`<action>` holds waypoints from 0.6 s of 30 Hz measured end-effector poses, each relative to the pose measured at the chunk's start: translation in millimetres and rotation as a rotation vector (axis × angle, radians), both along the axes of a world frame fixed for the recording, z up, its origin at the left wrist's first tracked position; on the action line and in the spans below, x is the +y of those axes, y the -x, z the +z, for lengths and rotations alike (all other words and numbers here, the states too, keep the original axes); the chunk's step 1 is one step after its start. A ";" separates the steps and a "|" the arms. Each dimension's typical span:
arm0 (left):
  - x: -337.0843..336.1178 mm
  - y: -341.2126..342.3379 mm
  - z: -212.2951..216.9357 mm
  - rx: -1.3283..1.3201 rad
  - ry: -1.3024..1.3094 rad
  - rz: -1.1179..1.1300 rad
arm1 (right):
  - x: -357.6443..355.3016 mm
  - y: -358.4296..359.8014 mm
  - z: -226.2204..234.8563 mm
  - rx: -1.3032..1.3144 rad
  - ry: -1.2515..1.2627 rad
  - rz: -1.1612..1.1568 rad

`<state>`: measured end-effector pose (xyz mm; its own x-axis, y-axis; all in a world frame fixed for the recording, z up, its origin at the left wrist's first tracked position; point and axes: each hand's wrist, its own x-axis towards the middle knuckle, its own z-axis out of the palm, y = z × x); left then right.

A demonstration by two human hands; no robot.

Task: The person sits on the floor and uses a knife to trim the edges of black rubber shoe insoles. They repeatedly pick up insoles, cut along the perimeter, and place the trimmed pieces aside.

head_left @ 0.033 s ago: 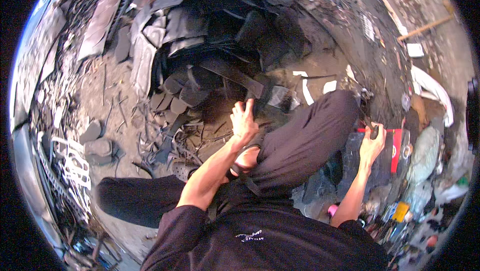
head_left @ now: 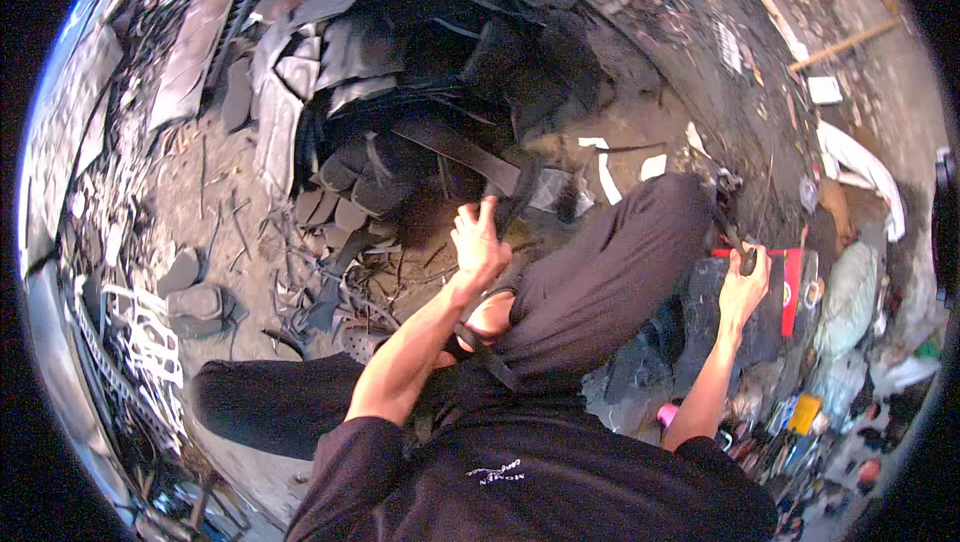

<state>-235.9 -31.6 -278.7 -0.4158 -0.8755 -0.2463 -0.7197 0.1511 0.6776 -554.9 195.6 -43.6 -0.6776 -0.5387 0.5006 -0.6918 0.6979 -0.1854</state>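
I sit on dirt ground with my knee in black trousers raised in front of me. My left hand reaches forward past the knee, its fingers closed around a black rubber strip that curves down from the pile of black rubber scraps. My right hand is out to the right of the knee, closed on a dark tool handle whose thin end points up and left. The tool's tip is too small to make out.
Cut rubber offcuts litter the dirt to the left. A white lattice frame lies at far left near grey stones. A red box, bags and small containers crowd the right. A wooden stick lies at upper right.
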 end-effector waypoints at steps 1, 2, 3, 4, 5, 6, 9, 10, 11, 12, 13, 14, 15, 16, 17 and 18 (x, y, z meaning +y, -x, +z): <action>-2.4 -4.5 7.0 0.059 -0.067 0.089 | 7.1 1.2 1.7 -0.055 0.010 -0.071; -13.6 -18.1 -8.9 0.193 -0.180 0.124 | 8.8 3.6 3.4 -0.039 -0.017 -0.087; -27.0 -29.3 -24.3 0.330 -0.295 0.160 | 10.0 10.4 7.8 -0.019 -0.045 -0.100; -37.5 -31.9 -3.4 0.512 -0.696 0.187 | 24.9 15.9 6.5 -0.004 -0.088 -0.140; -53.7 -38.6 26.2 0.576 -1.038 0.241 | 29.3 13.9 7.7 0.049 -0.133 -0.186; -60.1 -55.3 35.5 0.723 -1.199 0.223 | 23.3 6.3 17.0 0.092 -0.179 -0.202; -60.9 -81.6 80.7 0.806 -1.290 0.066 | 53.2 21.5 32.6 0.302 -0.377 -0.288; -58.5 -84.8 101.3 0.760 -1.185 0.128 | 40.1 16.8 42.1 0.224 -0.408 -0.361; -55.2 -89.8 135.0 0.712 -1.079 0.190 | 19.6 2.7 64.1 0.147 -0.440 -0.430; -52.8 -94.0 155.4 0.783 -1.118 0.295 | 0.6 -9.4 78.7 0.096 -0.293 -0.352; -47.6 -94.7 172.8 0.890 -1.060 0.334 | -18.6 -20.0 85.4 0.044 -0.147 -0.272; -44.2 -98.6 179.0 0.942 -0.986 0.386 | -37.2 -27.4 81.8 -0.014 0.037 -0.038; -41.6 -105.0 184.9 0.991 -0.902 0.451 | -74.9 -71.9 87.0 -0.321 0.123 0.039; -40.8 -111.6 202.0 0.985 -0.790 0.505 | -109.4 -117.5 95.3 -0.611 0.214 0.061; -39.4 -112.5 222.2 1.020 -0.692 0.583 | -126.3 -153.4 86.1 -0.863 0.359 0.305; -37.4 -113.6 241.2 1.048 -0.580 0.666 | -138.2 -186.0 73.5 -1.265 0.397 0.470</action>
<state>-122.3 -69.0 -37.5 -0.1772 -0.8612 -0.4763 0.3403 -0.5078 0.7914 -368.9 57.3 29.9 -0.5761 -0.8064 -0.1335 -0.0623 0.2062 -0.9765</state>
